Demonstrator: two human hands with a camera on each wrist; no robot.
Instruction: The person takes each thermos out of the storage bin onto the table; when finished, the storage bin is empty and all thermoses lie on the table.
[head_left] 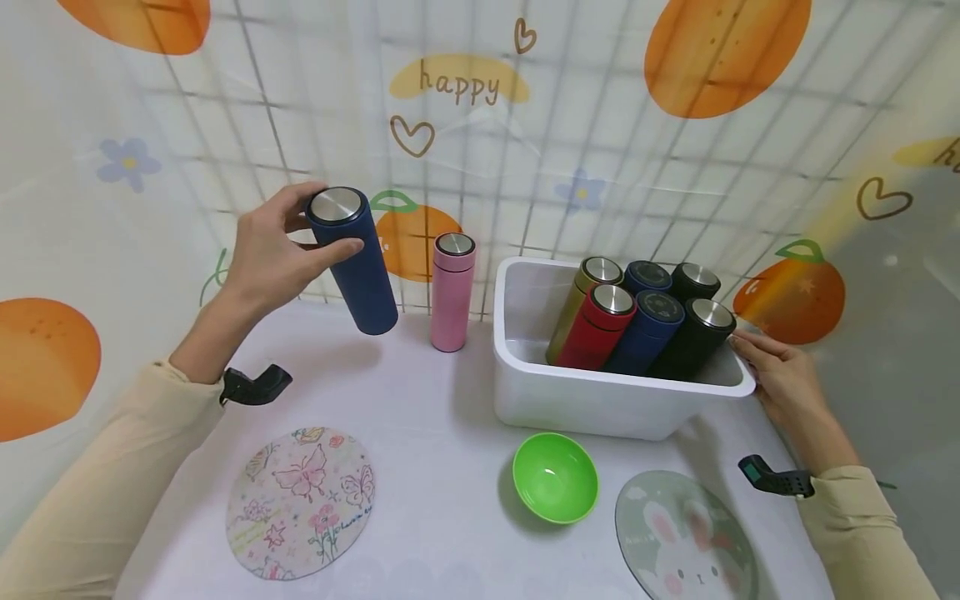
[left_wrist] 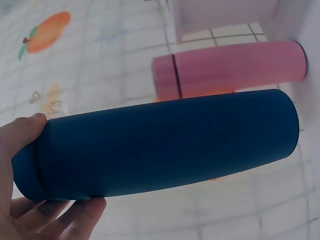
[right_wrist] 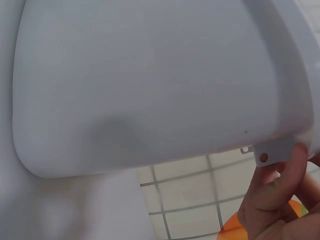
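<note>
Your left hand (head_left: 277,250) grips the navy bottle (head_left: 360,271) around its lid end, holding it above the table (head_left: 431,483). Just right of that grip stands the pink bottle (head_left: 452,296), between it and the white bin (head_left: 585,408). The bin holds six bottles (head_left: 645,333): gold-green, red, two blue, two black. Your right hand (head_left: 787,387) pinches the bin's right end. Nearer you than the left grip lies the butterfly mat (head_left: 300,508); inward of your right hand sit the green bowl (head_left: 555,479) and the rabbit mat (head_left: 690,537). Beyond both hands, the curtain (head_left: 495,158) reads "happy"; the butterfly mat's script is unclear. Only the head view shows the navy bottle's steel top; only the right wrist view shows a holed tab (right_wrist: 275,151) beside your fingers.
</note>
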